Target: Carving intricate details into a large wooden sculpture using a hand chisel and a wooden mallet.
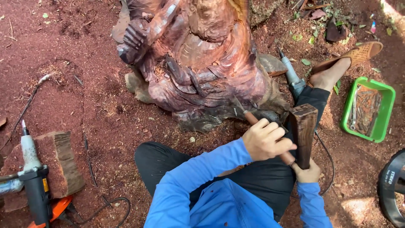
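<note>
Left hand (266, 140) in a closed grip, right hand (307, 172) clenched below.

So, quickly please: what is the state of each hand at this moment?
Left hand: closed around the wooden handle of the chisel, whose tip is at the carving.
Right hand: closed on the wooden mallet block.

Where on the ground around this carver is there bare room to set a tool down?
Bare red sawdust ground lies open left of the dark carved wooden sculpture, above the cut log block. It is crowded on the right, between the green plastic tray of bits, the sandalled foot and the grey rotary tool.
</note>
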